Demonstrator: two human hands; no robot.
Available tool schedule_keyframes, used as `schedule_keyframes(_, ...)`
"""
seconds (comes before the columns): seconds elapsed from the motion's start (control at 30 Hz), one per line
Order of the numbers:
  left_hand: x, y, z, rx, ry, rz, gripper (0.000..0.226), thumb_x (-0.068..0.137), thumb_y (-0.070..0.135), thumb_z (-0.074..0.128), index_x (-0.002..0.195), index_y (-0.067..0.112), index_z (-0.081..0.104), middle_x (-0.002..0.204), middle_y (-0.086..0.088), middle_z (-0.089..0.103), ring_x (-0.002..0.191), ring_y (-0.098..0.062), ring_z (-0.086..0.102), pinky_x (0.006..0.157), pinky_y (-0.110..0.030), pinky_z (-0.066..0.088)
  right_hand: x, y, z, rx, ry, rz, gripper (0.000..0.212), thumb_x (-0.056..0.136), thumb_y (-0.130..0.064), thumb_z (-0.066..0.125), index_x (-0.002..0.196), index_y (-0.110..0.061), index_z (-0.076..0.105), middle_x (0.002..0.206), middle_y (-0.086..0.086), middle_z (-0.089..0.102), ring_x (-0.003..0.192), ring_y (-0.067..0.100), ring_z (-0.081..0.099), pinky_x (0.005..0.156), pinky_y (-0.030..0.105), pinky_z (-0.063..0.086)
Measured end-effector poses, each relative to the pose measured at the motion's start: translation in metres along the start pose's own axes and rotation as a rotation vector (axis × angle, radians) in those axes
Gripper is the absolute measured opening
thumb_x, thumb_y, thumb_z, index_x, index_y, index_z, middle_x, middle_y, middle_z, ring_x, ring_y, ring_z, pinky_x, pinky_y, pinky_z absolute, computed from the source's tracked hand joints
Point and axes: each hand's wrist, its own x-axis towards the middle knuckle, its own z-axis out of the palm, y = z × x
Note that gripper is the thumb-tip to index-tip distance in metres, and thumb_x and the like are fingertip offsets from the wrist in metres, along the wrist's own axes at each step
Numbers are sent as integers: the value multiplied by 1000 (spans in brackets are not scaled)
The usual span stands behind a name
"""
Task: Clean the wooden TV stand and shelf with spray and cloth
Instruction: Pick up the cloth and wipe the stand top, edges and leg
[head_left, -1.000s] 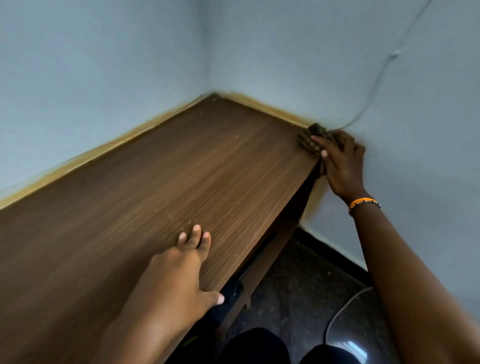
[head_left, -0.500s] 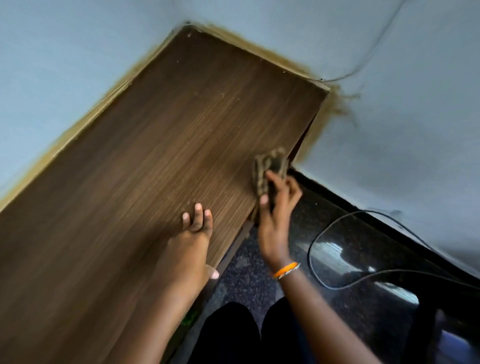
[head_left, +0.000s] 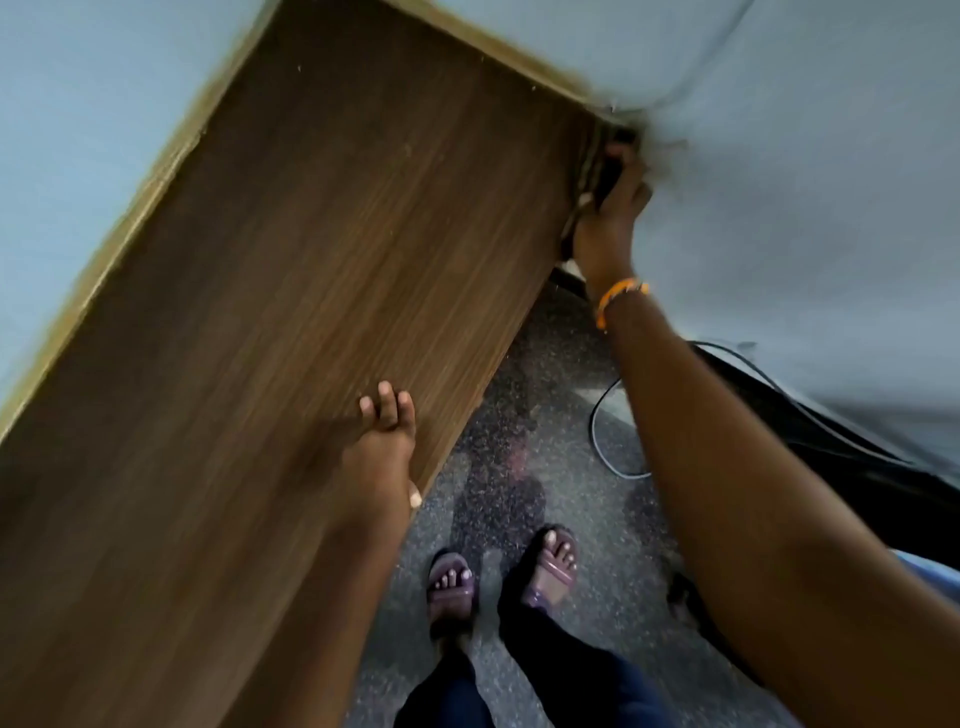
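Note:
The brown wooden top of the stand (head_left: 322, 249) runs from lower left up to the wall corner. My left hand (head_left: 382, 447) rests flat on it near its front edge, fingers straight. My right hand (head_left: 610, 218) is at the far right end of the top, by the wall, gripping a dark cloth (head_left: 597, 156) against the wood's side edge. The cloth is blurred and mostly hidden by my fingers. No spray bottle is in view.
Pale blue walls (head_left: 805, 182) close in the stand at the back and right. A thin cable (head_left: 605, 441) loops on the speckled dark floor (head_left: 550, 364) to the right of the stand. My sandalled feet (head_left: 452, 582) stand below the front edge.
My right hand has carried the cloth from the front edge back to the far right end near the wall. The left hand stays pressed in place. The view has tilted downward.

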Motion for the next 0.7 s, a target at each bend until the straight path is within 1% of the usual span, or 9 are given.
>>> schedule_keyframes(0.1,3,5,1,51,-50,-14,90,91,6,53,143,5,-20,154,-15,-21,145,-23,-7,115,-28,19,27,7,-1,-13,-53,98,61,83,14,31,142,3,18,142,28,20,135,36,23,86,5,17)
schedule_keyframes(0.17,3,8,0,56,-53,-49,90,91,6,53,143,6,-20,154,-14,-23,146,-25,0,114,-31,19,22,12,0,9,-15,119,58,80,15,34,137,2,27,135,24,31,127,32,33,85,8,23)
schedule_keyframes(0.2,2,8,0,36,-14,-36,88,90,5,53,145,6,-16,155,-14,-18,145,-27,6,113,-33,22,16,10,0,41,2,137,55,80,15,36,133,3,31,132,23,36,122,28,37,85,9,25)
schedule_keyframes(0.3,-13,4,7,-84,232,54,84,79,0,61,148,6,14,155,-19,10,135,-38,30,102,-43,38,-26,11,8,115,2,201,48,79,16,40,126,8,34,124,18,40,111,19,37,89,13,26)
schedule_keyframes(0.37,-15,0,9,-78,286,81,83,76,1,64,147,7,20,153,-18,16,132,-40,35,100,-44,40,-67,14,16,128,-2,199,46,78,18,40,124,12,34,115,12,35,108,18,35,93,16,25)
schedule_keyframes(0.47,-8,-5,12,-62,266,83,84,78,3,65,147,9,18,155,-16,13,134,-38,32,102,-43,38,-148,21,29,191,-54,219,46,78,20,39,123,12,33,113,12,32,109,21,33,103,28,27)
schedule_keyframes(0.57,3,-3,10,-31,164,6,86,85,6,62,150,11,5,158,-14,2,141,-32,23,107,-42,32,-230,27,36,252,-133,275,43,81,19,40,121,6,32,112,12,31,107,21,32,108,41,28)
schedule_keyframes(0.63,0,-2,12,-50,205,-2,79,91,3,53,150,15,2,159,-9,-3,143,-29,18,109,-44,30,-281,31,35,291,-261,331,39,84,17,41,114,-6,29,111,12,33,104,20,33,107,47,30)
schedule_keyframes(0.7,-12,-4,24,-129,310,51,79,90,1,53,150,17,5,159,-2,-3,145,-26,7,114,-47,23,-315,36,31,309,-370,363,38,87,15,42,109,-12,25,112,11,34,104,19,35,105,47,33)
